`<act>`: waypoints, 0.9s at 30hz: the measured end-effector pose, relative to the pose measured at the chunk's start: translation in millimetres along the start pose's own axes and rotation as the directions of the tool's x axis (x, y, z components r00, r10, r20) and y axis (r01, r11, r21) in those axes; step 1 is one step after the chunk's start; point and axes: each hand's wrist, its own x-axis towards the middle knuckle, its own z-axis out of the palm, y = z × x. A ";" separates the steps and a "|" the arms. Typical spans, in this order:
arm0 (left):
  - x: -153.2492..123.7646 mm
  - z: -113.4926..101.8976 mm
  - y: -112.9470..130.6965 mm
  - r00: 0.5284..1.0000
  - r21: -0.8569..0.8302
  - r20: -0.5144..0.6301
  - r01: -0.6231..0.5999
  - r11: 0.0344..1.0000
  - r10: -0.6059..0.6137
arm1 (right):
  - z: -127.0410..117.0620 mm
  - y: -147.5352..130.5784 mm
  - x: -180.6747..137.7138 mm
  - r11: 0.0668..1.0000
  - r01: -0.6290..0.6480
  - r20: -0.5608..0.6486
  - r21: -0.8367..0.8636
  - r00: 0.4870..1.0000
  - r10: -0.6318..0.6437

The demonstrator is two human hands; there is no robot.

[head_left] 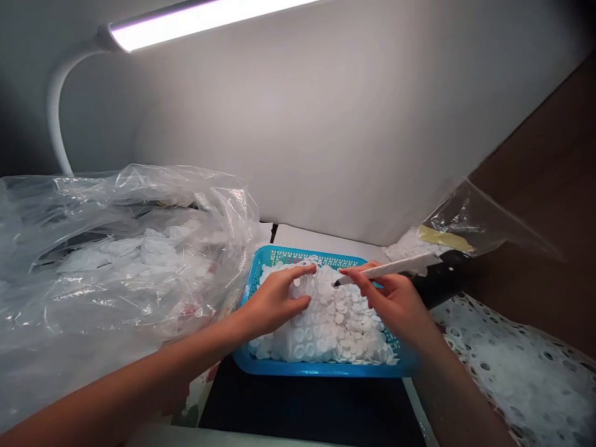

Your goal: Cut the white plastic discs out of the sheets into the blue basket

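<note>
A white translucent sheet with rows of round cut-outs (305,335) stands over the blue basket, among small white discs. My left hand (274,298) grips this sheet from the left side, with its thumb and index finger spread across the front; the other fingers are mostly hidden. In my right hand (391,298) is a slim white pen-like tool (388,268) with a dark tip. That tip points left and down, close to the sheet's right side; I cannot tell whether it touches. Loose white discs (358,323) heap up below both hands in the blue basket (321,370).
A large clear plastic bag (139,279) with white pieces fills the left. Perforated white sheets (516,372) lie at the right, below a clear bag with a yellow strip (444,238). A black mat (307,406) lies in front. A lit lamp (209,22) hangs overhead.
</note>
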 end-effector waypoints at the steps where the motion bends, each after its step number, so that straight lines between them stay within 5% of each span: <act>1: 0.3 0.2 -0.1 1.000 -0.001 0.001 -0.002 1.000 0.002 | 4.6 -0.2 -0.5 1.000 -0.002 -0.007 0.014 1.000 0.002; 12: -1.1 2.5 -0.1 1.000 -0.012 -0.019 -0.012 1.000 0.011 | 30.8 -8.0 -10.4 0.993 0.070 -0.009 0.095 0.998 -0.070; 27: 0.1 2.9 -0.5 0.999 -0.025 -0.021 -0.038 0.999 0.037 | 41.9 -8.3 -15.3 0.976 0.215 0.006 -0.027 0.977 -0.215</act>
